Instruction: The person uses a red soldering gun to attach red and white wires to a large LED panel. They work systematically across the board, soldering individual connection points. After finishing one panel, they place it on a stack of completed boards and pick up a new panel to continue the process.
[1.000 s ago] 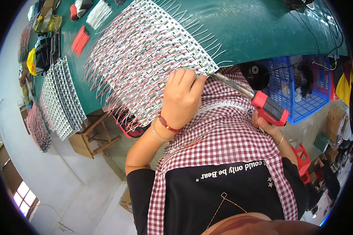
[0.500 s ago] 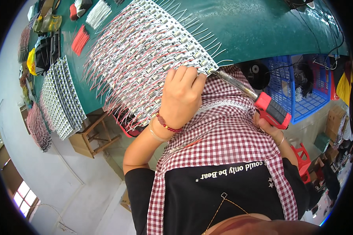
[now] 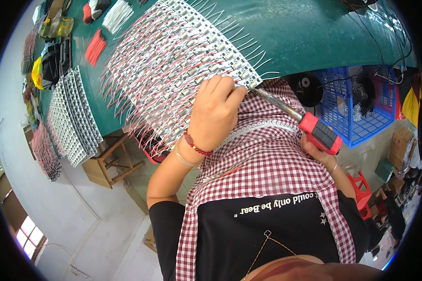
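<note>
A broad panel of white circuit boards (image 3: 206, 40), with small components and many red and white wires, lies on the green table. Over its near edge is my left hand (image 3: 215, 105), fingers bent and pressed together; what they pinch is hidden beneath them. My right hand (image 3: 318, 152) is wrapped round the red and black handle of a soldering iron (image 3: 320, 132). The iron's metal barrel slants up and left, its tip by the panel's near right corner, close to my left fingertips. Whether the tip touches a board I cannot tell.
Bundles of red wires (image 3: 96, 48) and white wires (image 3: 117, 16) lie on the table (image 3: 309, 37) beyond the panel. More board panels (image 3: 72, 117) stand at the left above a wooden stool (image 3: 110, 164). A blue plastic crate (image 3: 368, 126) is at the right, with cables above it.
My right hand and the soldering iron have shifted slightly left and the tip has moved a little along the panel's edge. My left hand has moved slightly, its fingers still bent together.
</note>
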`<state>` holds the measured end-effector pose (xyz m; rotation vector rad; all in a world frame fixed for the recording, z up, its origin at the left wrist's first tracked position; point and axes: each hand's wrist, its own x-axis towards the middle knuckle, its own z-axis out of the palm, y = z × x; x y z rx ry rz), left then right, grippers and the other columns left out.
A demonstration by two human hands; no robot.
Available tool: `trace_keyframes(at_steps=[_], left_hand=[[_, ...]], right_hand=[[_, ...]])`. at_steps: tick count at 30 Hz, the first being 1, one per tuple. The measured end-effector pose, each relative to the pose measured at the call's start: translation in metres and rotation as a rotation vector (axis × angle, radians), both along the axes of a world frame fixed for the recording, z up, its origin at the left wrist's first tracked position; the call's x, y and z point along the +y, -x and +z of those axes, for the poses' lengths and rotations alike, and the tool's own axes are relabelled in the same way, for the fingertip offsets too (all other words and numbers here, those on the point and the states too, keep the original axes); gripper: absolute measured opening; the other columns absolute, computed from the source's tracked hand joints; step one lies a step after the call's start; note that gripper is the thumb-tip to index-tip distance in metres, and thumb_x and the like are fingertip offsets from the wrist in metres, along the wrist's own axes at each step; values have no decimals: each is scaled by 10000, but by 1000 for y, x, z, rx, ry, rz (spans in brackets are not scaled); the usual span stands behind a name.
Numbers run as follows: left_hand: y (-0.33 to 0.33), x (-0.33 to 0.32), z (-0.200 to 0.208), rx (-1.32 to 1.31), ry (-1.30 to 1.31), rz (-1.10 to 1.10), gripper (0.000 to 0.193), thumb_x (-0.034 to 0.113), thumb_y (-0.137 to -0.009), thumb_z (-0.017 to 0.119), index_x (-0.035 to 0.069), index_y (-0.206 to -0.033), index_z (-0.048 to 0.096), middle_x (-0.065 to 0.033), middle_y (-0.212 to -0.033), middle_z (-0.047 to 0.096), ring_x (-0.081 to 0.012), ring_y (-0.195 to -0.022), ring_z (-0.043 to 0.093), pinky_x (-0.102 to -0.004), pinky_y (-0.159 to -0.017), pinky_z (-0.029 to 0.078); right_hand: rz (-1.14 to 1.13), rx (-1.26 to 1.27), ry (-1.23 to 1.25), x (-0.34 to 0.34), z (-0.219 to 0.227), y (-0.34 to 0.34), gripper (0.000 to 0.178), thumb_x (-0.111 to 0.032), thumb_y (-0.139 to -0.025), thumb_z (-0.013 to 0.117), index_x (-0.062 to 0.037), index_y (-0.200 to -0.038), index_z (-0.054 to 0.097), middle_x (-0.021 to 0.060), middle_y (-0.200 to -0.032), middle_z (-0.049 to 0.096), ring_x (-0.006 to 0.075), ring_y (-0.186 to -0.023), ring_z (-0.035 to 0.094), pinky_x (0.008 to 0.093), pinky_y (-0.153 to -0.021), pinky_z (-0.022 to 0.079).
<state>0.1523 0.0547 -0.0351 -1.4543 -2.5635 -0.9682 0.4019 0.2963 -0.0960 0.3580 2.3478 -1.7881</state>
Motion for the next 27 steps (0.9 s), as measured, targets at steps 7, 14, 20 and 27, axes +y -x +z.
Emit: trace_keyframes(at_steps=[7, 14, 20, 27], left_hand=[[2, 3, 0, 28, -40, 11, 206, -47, -674, 597, 70, -836, 643, -52, -705, 444, -226, -667, 471, -346, -610, 361], [5, 2, 6, 56, 52, 11, 197, -30, -688, 599, 88, -837, 650, -35, -714, 456, -213, -675, 476, -342, -612, 352], [8, 1, 6, 9, 46, 8, 176, -17, -701, 608, 82, -839, 653, -42, -715, 457, -220, -689, 483, -345, -633, 371], [5, 2, 4, 9, 46, 18, 166, -17, -708, 604, 76, -836, 652, -50, -721, 456, -223, -695, 487, -345, -639, 380]], right_hand=[[-16, 15, 21, 2, 10, 5, 142, -81, -655, 670, -31, -771, 605, 105, -712, 575, 276, -594, 562, 354, -531, 434], [-7, -6, 53, 0, 17, 9, 129, -73, -652, 658, -29, -759, 601, 106, -699, 573, 282, -588, 557, 361, -525, 427], [7, 5, -8, -1, 6, 1, 140, -101, -652, 660, -33, -764, 610, 97, -695, 573, 276, -583, 551, 365, -512, 414], [-47, -57, 30, 0, 19, 4, 166, -151, -675, 679, -36, -780, 622, 94, -713, 589, 275, -606, 567, 349, -546, 434]])
